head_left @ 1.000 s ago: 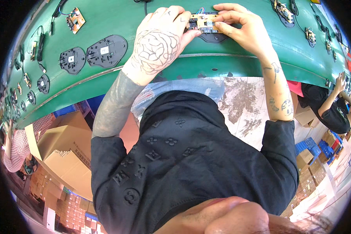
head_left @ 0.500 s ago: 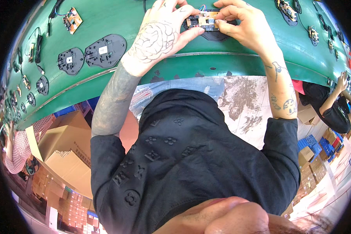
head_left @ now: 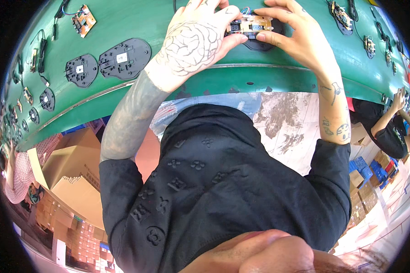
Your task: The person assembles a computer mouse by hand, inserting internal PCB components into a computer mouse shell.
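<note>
A tan circuit board point(head_left: 261, 21) with black and clear parts and thin coloured wires sits on a black mouse base point(head_left: 259, 46) on the green work surface at the top. My left hand point(head_left: 193, 43) grips the board's left end, thumb at its near edge and fingers partly hidden behind the hand. At the right end, my right hand point(head_left: 300, 34) holds the assembly between its thumb at the near edge and its fingers at the far edge. Whether the board lies fully flat in the base cannot be made out.
Two bare black mouse bases point(head_left: 125, 59) lie left of my hands. Beyond them is a loose circuit board point(head_left: 84, 21) with wires. More assemblies point(head_left: 341, 18) with cables line the right side. People sit at both sides; an open cardboard box point(head_left: 75, 159) stands at lower left.
Both hands and the board with its base have shifted slightly right. My right fingers have moved off the board's middle to its right end, showing more of the board.
</note>
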A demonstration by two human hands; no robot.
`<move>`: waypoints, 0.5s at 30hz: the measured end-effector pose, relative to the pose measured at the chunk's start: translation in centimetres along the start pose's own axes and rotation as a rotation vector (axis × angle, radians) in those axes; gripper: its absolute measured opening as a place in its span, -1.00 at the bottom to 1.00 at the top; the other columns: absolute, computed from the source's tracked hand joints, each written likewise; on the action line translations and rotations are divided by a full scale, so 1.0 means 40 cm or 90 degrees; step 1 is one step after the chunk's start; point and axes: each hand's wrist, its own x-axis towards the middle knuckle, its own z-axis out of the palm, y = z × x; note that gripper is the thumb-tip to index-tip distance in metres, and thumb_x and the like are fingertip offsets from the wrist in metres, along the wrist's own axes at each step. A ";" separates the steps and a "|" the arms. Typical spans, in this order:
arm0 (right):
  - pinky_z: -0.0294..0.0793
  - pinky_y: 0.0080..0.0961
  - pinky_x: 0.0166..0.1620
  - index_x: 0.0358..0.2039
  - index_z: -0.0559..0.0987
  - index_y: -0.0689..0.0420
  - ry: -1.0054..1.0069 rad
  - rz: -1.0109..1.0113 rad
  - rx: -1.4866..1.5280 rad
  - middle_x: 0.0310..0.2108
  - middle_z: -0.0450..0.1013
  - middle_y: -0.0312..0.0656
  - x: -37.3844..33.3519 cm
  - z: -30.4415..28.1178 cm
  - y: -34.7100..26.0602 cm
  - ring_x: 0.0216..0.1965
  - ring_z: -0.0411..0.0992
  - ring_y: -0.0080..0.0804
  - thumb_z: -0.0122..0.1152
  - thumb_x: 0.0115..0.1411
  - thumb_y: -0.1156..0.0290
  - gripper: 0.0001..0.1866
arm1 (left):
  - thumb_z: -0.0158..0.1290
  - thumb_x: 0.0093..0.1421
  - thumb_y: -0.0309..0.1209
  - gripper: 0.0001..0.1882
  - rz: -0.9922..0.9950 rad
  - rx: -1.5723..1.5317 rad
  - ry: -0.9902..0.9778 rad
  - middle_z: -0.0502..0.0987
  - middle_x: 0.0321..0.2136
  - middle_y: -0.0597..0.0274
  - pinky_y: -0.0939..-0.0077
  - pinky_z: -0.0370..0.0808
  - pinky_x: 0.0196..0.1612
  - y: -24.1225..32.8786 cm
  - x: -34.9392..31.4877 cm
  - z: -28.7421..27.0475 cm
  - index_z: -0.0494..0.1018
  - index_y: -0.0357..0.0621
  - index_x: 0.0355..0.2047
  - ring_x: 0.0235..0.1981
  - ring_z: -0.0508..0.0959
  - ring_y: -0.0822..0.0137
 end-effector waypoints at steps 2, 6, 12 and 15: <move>0.43 -0.28 0.11 -0.11 0.62 0.20 -0.008 0.002 -0.009 0.02 0.44 0.00 0.004 -0.005 -0.011 0.05 0.45 -0.02 0.49 0.01 0.32 -0.57 | 0.30 0.05 -0.25 -0.62 -0.006 -0.003 -0.005 0.42 -0.16 0.08 0.19 0.45 -0.10 0.003 0.000 0.000 0.49 -0.18 -0.19 -0.14 0.46 0.06; 0.43 -0.28 0.10 -0.12 0.58 0.21 -0.020 -0.026 -0.033 -0.02 0.42 0.00 0.013 -0.005 -0.011 0.02 0.44 0.00 0.48 0.00 0.32 -0.56 | 0.31 0.05 -0.23 -0.61 0.000 0.020 0.005 0.42 -0.16 0.09 0.19 0.45 -0.10 -0.003 0.001 0.002 0.49 -0.17 -0.20 -0.15 0.46 0.06; 0.44 -0.32 0.08 -0.14 0.60 0.21 -0.006 -0.046 0.024 -0.03 0.43 0.00 0.009 0.006 0.025 0.00 0.45 -0.05 0.48 -0.02 0.32 -0.57 | 0.31 0.05 -0.20 -0.60 0.026 0.011 0.042 0.42 -0.16 0.10 0.19 0.46 -0.11 -0.020 -0.013 0.016 0.50 -0.15 -0.19 -0.15 0.46 0.07; 0.47 -0.33 0.04 -0.18 0.64 0.18 0.004 0.023 0.078 0.01 0.45 0.00 -0.001 -0.005 0.011 -0.03 0.50 -0.11 0.45 0.04 0.34 -0.67 | 0.30 0.05 -0.19 -0.60 0.036 0.003 0.056 0.43 -0.16 0.10 0.19 0.46 -0.11 -0.021 -0.011 0.021 0.51 -0.15 -0.19 -0.15 0.47 0.06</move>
